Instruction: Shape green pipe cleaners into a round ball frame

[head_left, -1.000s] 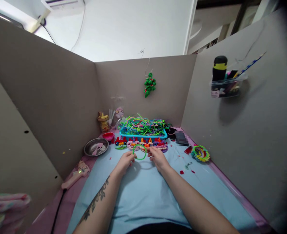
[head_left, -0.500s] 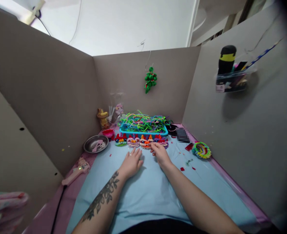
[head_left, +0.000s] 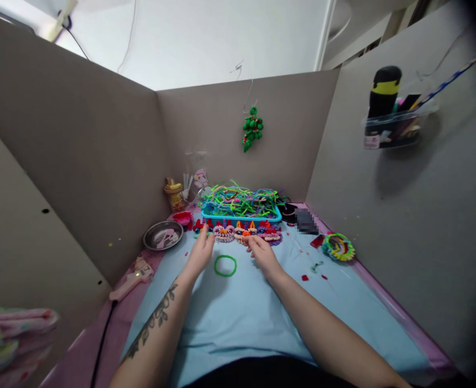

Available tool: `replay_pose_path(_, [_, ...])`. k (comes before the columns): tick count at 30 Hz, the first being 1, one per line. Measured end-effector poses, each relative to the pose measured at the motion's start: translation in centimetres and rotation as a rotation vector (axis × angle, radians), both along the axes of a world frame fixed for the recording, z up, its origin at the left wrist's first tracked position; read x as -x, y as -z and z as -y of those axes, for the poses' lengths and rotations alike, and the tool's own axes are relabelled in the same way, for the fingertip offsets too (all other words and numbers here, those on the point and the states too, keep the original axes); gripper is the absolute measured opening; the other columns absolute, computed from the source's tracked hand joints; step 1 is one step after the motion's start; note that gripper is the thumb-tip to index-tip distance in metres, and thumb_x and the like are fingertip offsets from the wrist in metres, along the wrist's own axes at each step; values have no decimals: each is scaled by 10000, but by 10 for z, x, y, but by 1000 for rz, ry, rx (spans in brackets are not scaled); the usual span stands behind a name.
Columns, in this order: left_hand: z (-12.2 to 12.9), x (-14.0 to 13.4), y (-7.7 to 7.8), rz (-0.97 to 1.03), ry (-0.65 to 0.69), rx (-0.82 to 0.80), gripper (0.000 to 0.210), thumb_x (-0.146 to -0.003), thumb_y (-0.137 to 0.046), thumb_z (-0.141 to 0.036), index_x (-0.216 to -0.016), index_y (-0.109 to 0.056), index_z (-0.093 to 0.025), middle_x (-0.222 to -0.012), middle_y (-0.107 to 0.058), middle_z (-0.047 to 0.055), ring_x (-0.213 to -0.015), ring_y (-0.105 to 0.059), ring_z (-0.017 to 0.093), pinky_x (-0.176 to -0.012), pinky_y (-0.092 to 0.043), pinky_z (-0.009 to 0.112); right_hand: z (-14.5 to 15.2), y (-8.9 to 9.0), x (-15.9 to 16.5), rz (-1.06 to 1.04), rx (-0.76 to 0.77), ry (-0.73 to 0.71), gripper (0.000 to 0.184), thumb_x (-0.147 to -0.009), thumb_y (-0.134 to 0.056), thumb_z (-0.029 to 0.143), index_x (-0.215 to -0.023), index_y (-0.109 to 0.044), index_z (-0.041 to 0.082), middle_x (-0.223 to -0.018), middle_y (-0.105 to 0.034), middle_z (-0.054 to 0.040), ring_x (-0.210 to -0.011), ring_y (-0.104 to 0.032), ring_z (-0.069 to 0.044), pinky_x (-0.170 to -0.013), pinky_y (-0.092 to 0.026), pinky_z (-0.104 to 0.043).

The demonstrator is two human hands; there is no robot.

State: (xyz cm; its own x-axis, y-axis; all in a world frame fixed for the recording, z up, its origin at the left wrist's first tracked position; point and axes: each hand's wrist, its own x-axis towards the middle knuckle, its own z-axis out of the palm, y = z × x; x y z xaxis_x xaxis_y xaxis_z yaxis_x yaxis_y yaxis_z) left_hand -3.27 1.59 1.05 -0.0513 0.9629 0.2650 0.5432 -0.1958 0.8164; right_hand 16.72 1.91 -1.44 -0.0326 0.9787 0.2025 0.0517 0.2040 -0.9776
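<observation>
A row of colourful fuzzy animal-face figures (head_left: 224, 232) stands along the back of the light blue cloth, looking like bent pipe cleaners. My left hand (head_left: 201, 249) is held edge-on at the left end of the row, fingers stretched up in front of the red and green figure (head_left: 198, 230); whether it touches is unclear. My right hand (head_left: 263, 254) is at the orange and cream figure (head_left: 242, 233), its fingers curled in toward the thumb. Anything between those fingertips is too small to make out. On the cloth between my forearms lies a green fuzzy ring (head_left: 225, 275).
Behind the row, a blue tray (head_left: 241, 217) overflows with pipe cleaners. At left are a metal bowl (head_left: 149, 245) and a pink glue gun (head_left: 130, 283) with a cord. Yellow-green rings (head_left: 338, 248) and red scraps (head_left: 304, 278) lie at right. Grey panels enclose three sides.
My left hand has moved left and turned on edge, uncovering the green ring on the cloth. My right hand remains by the orange figure. The view has shifted slightly.
</observation>
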Motion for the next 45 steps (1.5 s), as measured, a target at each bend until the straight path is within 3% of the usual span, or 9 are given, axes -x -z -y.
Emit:
replay_pose_path(6, [8,15,8,-519,-53,44,581,-816,-426,-336,-1337,-328,-100,-1389,-350,176,-1316,-221,324,-1039,-185,483,2,11,6,408,-231,-79,177,-725,-514,195,-831,-654,201,-865,-622,-47,-771,-547,-172,-722,-422,-302])
replay_pose_path(11, [19,-10,33,-744,295,99,641,-845,-316,-463,-1400,-186,-169,-1467,-180,111,-1354,-82,289,-1038,-92,547,4,15,9,541,-270,-112,210,-705,-509,119,-826,-664,194,-851,-615,-50,-759,-557,-164,-726,-433,-294])
replay_pose_path(16, [20,-21,41,-792,332,140,648,-841,-233,-545,-1399,-205,-216,-1478,-140,89,-1351,-16,329,-979,-8,655,3,15,8,549,-239,-94,198,-723,-513,130,-836,-665,189,-859,-612,-56,-785,-561,-167,-733,-436,-288])
replay_pose_path(24, [2,5,30,-168,-93,-116,562,-876,-287,-417,-1389,-220,-196,-1446,-262,107,-1336,-194,238,-1060,-194,442,9,15,11,670,-340,-271,195,-726,-570,145,-885,-663,210,-937,-561,-60,-917,-512,-191,-845,-392,-320])
replay_pose_path(31, [7,15,7,80,-148,-230,393,-857,-375,-371,-1159,-491,-148,-1162,-547,122,-1108,-485,218,-957,-359,354,13,16,19,826,-405,-401,50,-717,-585,162,-731,-605,206,-1126,-488,-71,-1120,-361,-242,-915,-300,-389])
replay_pose_path(33, [29,-6,3,-33,-35,-208,353,-853,-370,-371,-1066,-555,-158,-1059,-586,123,-1030,-520,232,-914,-386,371,6,17,16,720,-412,-331,64,-761,-518,176,-731,-570,199,-1071,-512,-73,-1080,-390,-225,-906,-304,-374])
replay_pose_path(37, [71,-45,10,-399,746,-63,463,-767,-507,-459,-1182,-530,-255,-1257,-514,90,-1183,-420,275,-1015,-274,421,-16,17,-3,280,-284,-17,175,-840,-396,325,-751,-490,207,-816,-518,-31,-804,-469,-177,-750,-369,-293])
replay_pose_path(39, [71,-41,15,-571,872,-7,563,-772,-484,-497,-1294,-407,-303,-1377,-401,55,-1280,-294,309,-1034,-178,515,-24,16,-14,119,-211,103,211,-825,-414,398,-742,-464,210,-714,-472,1,-690,-437,-157,-667,-357,-261])
replay_pose_path(45, [37,11,-1,-922,-213,75,536,-847,-371,-338,-1299,-397,-50,-1366,-344,251,-1295,-171,434,-978,-129,619,-20,9,-14,1,-184,132,277,-788,-462,464,-692,-436,206,-646,-414,23,-624,-383,-134,-603,-327,-236])
